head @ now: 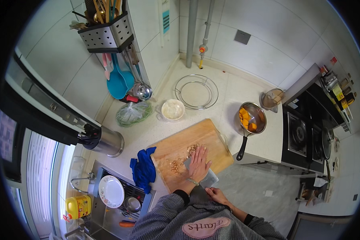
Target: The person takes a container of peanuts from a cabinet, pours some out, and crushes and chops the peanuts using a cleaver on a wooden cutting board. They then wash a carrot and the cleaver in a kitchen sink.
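Note:
A wooden cutting board [202, 132] lies at an angle on the counter before me. My left hand [199, 165] is laid flat, palm down, across the broad steel blade of a cleaver [210, 179]. My right hand [217, 195] grips the cleaver at its handle end, by the board's near edge; the handle is mostly hidden. One cluster of small brown nuts [176, 166] sits left of the blade. Paler nut pieces [193, 148] lie beyond it, close to my left fingertips. Whatever is under the blade cannot be seen.
A blue cloth [143, 168] touches the board's left side. Behind stand a white bowl [173, 110], bagged greens [134, 114] and a wire ring rack [196, 91]. A saucepan [254, 111] holds orange chunks, its handle [242, 148] pointing towards me. The sink [108, 222] is at lower left.

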A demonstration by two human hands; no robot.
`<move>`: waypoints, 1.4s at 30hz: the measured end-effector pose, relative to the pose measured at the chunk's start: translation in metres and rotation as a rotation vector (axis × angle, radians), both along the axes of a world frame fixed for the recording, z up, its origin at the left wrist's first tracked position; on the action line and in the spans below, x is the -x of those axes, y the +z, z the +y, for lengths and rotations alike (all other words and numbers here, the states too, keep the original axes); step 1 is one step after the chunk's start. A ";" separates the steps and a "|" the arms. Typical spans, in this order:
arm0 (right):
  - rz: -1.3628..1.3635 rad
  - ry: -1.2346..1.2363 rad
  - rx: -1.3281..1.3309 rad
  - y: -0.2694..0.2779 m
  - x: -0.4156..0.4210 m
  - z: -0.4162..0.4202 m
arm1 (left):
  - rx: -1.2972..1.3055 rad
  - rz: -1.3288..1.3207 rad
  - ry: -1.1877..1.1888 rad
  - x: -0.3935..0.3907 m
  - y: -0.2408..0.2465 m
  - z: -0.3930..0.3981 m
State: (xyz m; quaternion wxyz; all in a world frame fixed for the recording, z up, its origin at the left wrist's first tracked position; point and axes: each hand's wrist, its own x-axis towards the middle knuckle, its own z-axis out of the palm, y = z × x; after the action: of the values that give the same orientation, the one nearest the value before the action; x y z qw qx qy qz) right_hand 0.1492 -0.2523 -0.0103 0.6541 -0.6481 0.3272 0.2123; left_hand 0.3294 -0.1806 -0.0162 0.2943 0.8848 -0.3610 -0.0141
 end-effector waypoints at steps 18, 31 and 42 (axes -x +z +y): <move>0.034 0.138 0.024 -0.010 -0.010 -0.026 | -0.260 0.066 -0.036 -0.022 0.003 -0.028; -0.069 -0.058 0.009 -0.017 -0.010 -0.009 | -0.111 -0.017 -0.097 -0.022 -0.003 -0.022; 0.049 -0.114 0.163 -0.014 -0.007 0.023 | 0.021 0.034 -0.095 -0.016 -0.005 -0.003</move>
State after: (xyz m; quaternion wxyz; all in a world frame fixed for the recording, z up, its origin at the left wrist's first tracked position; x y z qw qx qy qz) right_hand 0.1561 -0.2288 -0.0239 0.6020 -0.6740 0.3957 0.1632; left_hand 0.3457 -0.1835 -0.0213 0.3086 0.8632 -0.3977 -0.0391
